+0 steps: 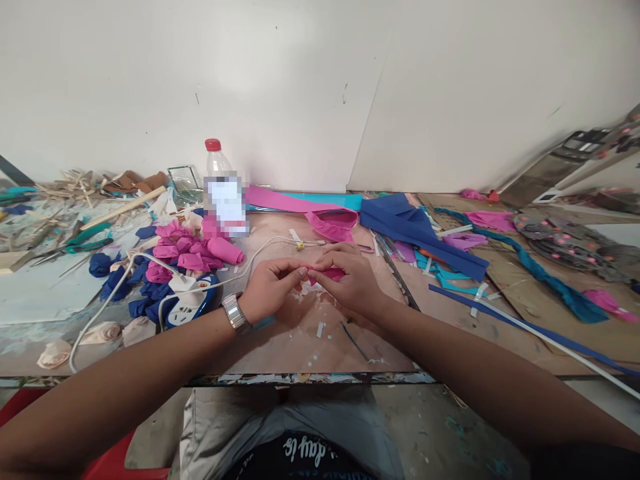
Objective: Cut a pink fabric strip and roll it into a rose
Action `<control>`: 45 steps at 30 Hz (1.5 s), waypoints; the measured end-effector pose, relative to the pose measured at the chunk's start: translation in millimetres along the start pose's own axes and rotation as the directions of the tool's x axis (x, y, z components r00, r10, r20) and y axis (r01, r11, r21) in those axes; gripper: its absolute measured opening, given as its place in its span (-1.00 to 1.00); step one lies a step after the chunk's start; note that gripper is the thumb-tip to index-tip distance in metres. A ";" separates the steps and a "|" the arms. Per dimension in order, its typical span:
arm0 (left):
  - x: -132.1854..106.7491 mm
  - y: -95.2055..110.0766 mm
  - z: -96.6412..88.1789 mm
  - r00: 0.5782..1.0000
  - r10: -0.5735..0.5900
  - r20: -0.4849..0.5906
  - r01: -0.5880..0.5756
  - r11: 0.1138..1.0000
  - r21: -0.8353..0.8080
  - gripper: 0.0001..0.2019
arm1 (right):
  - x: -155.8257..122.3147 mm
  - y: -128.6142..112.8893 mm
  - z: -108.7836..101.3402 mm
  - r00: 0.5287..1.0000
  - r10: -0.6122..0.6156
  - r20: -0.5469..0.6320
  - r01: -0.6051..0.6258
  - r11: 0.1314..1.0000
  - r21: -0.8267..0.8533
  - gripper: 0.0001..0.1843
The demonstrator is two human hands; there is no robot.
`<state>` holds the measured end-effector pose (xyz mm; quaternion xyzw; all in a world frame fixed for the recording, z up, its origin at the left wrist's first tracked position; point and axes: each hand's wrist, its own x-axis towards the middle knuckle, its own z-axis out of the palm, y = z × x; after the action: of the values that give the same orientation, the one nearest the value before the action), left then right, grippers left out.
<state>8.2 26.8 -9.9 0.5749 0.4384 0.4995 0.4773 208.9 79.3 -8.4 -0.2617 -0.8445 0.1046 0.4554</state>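
Note:
My left hand [270, 288], with a metal watch on its wrist, and my right hand [350, 277] meet over the brown worktable [300, 340]. Both pinch a small pink foam piece [330, 272] between their fingertips; most of it is hidden under my right fingers. To the left of my hands lies a pile of rolled pink foam flowers [187, 250] and dark blue ones [145, 293]. Pink foam sheet strips [320, 217] lie just beyond my hands.
A red-capped plastic bottle [220, 187] stands behind the pile. A white cable and blue power strip [193, 303] sit left of my wrist. Green-handled pliers [83, 243], wood sticks, blue foam sheets [415, 230], teal strips and a long blue rod [525, 327] crowd the table.

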 end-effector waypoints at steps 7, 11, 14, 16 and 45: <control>0.7 -1.2 -1.1 0.990 -0.129 0.061 0.140 0.958 -0.250 -0.55 | 2.7 -2.6 -2.8 1.000 -0.003 -0.011 0.003 1.000 -0.002 -0.82; 0.3 -1.0 -0.9 0.987 -0.133 0.090 0.153 0.949 -0.274 -0.55 | 3.6 -2.5 -3.5 1.000 -0.004 -0.029 0.003 1.000 -0.005 -0.83; -0.1 -0.8 0.1 0.986 -0.134 0.103 0.158 0.944 -0.289 -0.51 | 4.3 -3.8 -4.1 0.998 -0.011 -0.054 0.011 1.000 0.008 -0.84; -0.5 -1.6 0.8 0.986 -0.132 0.106 0.159 0.938 -0.307 -0.49 | 5.0 -5.9 -5.1 0.996 -0.022 -0.082 0.023 1.000 0.020 -0.85; -2.7 1.7 -0.5 0.982 0.039 0.185 -0.016 0.992 -0.124 -0.37 | 7.0 -15.8 -8.5 0.989 -0.097 -0.110 0.099 0.995 0.014 -0.92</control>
<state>7.4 23.9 -8.7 0.5951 0.3521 0.4757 0.5437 207.3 69.3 8.0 -0.2207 -0.8291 0.0759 0.5080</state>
